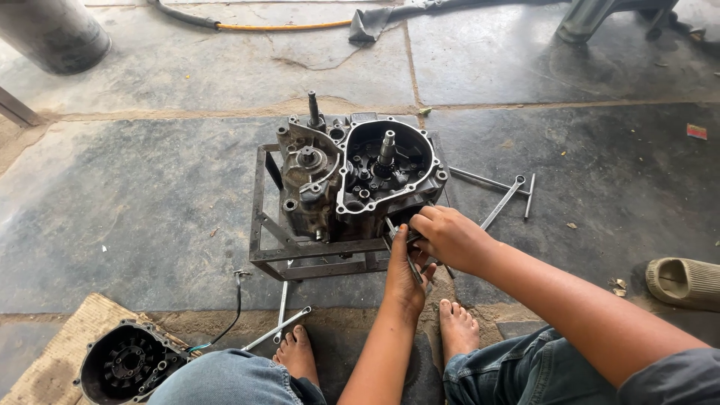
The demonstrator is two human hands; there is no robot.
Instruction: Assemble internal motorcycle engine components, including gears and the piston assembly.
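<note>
Head-camera view, looking down past my knees: the engine crankcase (pixel 352 176) sat at the centre of the frame, its open side facing up, a round cavity with gears and a splined shaft standing in it, and a second thinner shaft rising at its upper left corner. It rested in a square metal frame stand (pixel 262 225) on the dark stone floor (pixel 150 195).

Both my hands worked at the lower right corner of the case. My left hand (pixel 405 274) was closed around the shaft of a slim steel tool (pixel 397 244) whose tip met the case edge. My right hand (pixel 448 236) was curled shut just above it, fingers bunched at the same spot; what it pinched I could not tell.

I judged this to be the stage of working a fastener or fitting at that corner of the case. The next move seemed to call for a steady tip and firm, even pressure, with the case kept from rocking in its stand.

Further out, a long ring spanner (pixel 501 202) and a T-shaped wrench (pixel 491 182) lay right of the stand. Another spanner (pixel 279 328) lay by my bare left foot (pixel 298 352). A round engine cover (pixel 127 364) sat on a mat at lower left. A sandal (pixel 684 281) lay at the right edge, a hose (pixel 285 27) along the top.
</note>
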